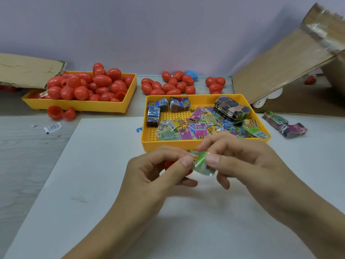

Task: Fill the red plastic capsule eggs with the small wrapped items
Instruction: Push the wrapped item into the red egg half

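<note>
Both hands meet over the white sheet in front of me. My left hand [156, 171] cups a red capsule egg [169, 164], mostly hidden behind its fingers, and its thumb pinches a green wrapped item [200, 161]. My right hand [240, 159] grips the other end of that wrapper with thumb and forefinger. Just beyond the hands stands a yellow tray [149, 144] holding several loose and bundled wrapped items [197, 124]. At the back left, another yellow tray [128, 101] is heaped with red eggs [87, 85].
Loose red eggs [173, 85] and one blue egg [192, 74] lie behind the near tray. An opened red egg [60, 113] and a small label [52, 127] lie at left. Cardboard boxes stand at far left [28, 70] and right [287, 62]. Two wrapper bundles [285, 124] rest right.
</note>
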Available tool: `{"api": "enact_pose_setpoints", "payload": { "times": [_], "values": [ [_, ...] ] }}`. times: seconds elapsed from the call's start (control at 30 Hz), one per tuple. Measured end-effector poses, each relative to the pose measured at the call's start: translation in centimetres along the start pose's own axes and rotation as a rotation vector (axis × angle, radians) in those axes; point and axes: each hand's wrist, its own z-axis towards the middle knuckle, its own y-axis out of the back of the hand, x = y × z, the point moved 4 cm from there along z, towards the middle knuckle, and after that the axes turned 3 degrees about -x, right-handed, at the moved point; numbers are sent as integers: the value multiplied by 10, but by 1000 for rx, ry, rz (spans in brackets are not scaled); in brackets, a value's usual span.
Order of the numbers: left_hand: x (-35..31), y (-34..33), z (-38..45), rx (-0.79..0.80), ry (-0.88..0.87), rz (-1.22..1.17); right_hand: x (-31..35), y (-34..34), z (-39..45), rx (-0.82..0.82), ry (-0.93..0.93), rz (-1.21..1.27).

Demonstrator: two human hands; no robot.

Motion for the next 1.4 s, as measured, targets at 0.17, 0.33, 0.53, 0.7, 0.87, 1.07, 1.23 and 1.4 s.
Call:
{"api": "enact_pose_setpoints", "payload": {
  "times": [0.17, 0.33, 0.53, 0.7, 0.87, 1.07, 1.23, 1.4],
  "values": [
    [-3, -5, -2, 71, -18, 27, -11, -2, 2, 26, -246, 325],
    [-1, -3, -1, 60, 21, -36, -13, -4, 2, 64, -294, 325],
    [3, -1, -1, 15, 79, -5, -21, -8, 2, 81, -342, 357],
    [0, 1, -5, -78, 16, 178, -22, -8, 2, 21, -281, 93],
    [-7, 0, -12, -206, -170, 449, -21, -7, 0, -64, -126, -177],
    [-13, -2, -12, -230, -321, 598, -16, -8, -4, -126, 81, -369],
    [-18, -3, -15, -224, -465, 751, -12, -12, -7, -76, 122, -349],
    [-24, -2, -16, -213, -516, 805, -10, -15, -8, 6, 61, -215]
  ]
}}
